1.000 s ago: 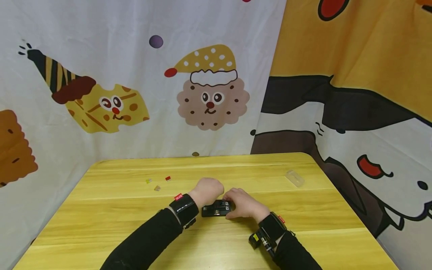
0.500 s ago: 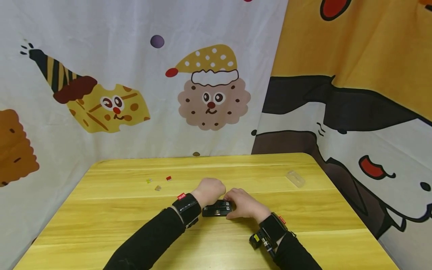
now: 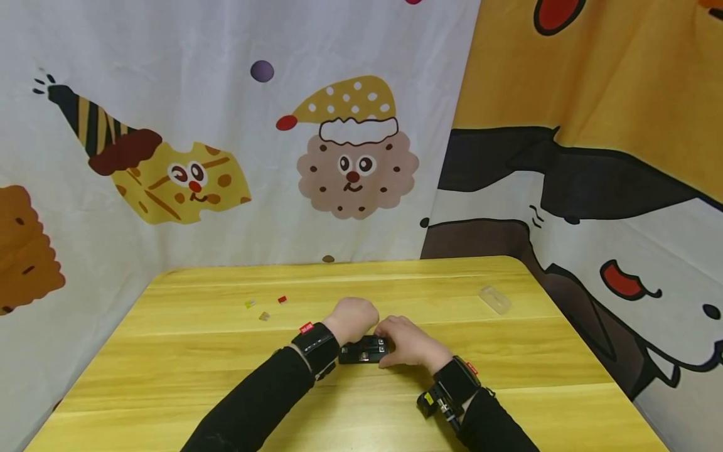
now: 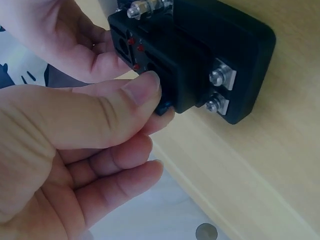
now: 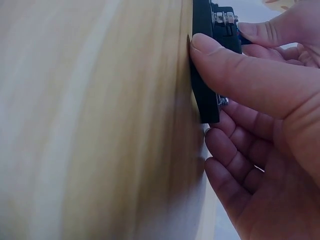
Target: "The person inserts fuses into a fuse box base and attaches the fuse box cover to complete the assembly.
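Observation:
A black fuse block (image 3: 361,353) with metal screw terminals sits on the table in front of me. Small red dots show on its raised middle in the left wrist view. My right hand (image 3: 409,342) grips its right end, thumb along the near edge and fingers on the far side. My left hand (image 3: 353,319) reaches over the block's far left part. In the left wrist view its thumb and forefinger pinch a small dark-blue blade fuse (image 4: 164,107) right at the block's raised middle. That fuse is mostly hidden by the fingertips.
Left of the hands lie a yellow fuse (image 3: 250,304), a red fuse (image 3: 282,299) and a tan fuse (image 3: 263,316). A clear plastic cover (image 3: 494,299) lies at the back right of the wooden table (image 3: 198,389). A printed curtain (image 3: 226,238) hangs behind.
My left wrist and forearm have shifted slightly to the right. The right hand and the fuse block stay nearly in place.

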Available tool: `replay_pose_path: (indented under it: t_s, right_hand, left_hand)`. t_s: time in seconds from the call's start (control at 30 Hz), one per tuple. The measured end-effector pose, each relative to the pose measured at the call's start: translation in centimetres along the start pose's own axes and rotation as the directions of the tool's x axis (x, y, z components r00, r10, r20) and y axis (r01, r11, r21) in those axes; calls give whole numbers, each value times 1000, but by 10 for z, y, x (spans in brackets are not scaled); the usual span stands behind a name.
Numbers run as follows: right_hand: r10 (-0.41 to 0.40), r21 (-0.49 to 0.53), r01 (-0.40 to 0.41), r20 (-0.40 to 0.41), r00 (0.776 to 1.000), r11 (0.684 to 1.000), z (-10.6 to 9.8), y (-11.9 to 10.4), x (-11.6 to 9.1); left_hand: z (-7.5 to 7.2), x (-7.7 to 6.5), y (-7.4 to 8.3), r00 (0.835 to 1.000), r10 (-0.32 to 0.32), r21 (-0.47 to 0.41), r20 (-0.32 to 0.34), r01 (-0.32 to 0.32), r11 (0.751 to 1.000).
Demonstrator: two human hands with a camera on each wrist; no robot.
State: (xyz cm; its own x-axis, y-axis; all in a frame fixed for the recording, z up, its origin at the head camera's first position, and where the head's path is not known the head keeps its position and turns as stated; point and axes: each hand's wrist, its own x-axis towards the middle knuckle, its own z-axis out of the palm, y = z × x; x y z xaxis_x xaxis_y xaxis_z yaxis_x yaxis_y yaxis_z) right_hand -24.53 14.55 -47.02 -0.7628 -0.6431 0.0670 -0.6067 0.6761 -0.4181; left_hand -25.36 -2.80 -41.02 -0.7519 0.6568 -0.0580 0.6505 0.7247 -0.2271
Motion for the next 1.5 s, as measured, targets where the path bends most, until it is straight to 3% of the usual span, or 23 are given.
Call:
replay_pose_path:
  t_s: [0.17,0.43,0.73,1.07,1.27,1.5]
  right_hand:
    - [-3,-4,3,-1,1000,1000,0,0,0]
    - [10,7,-10,1,1000,1000,0,-1,-1]
    - [4,-7,-4,4,1000,1000,0,-2,-1]
    - [-7,-13,7,-7,1000,1000,-2,-4,-3]
    - [5,7,-5,-1,1000,1000,-1,-4,-2]
    - [24,21,-24,5,1000,999,-3,-6,-2]
  left_hand:
    - [0,2,2,1000,-14,-4,0,14,1000]
    - [0,0,7,998,-29,48,-54,32,998]
    - [1,4,4,999,-41,16,22,41,999]
    - [2,-4,-1,999,-32,-3,-18,32,999]
    - [-3,-12,-12,1000,-12,-124,1,12,992]
    - [-1,-22,-32,1000,-19,-293,-21,12,956]
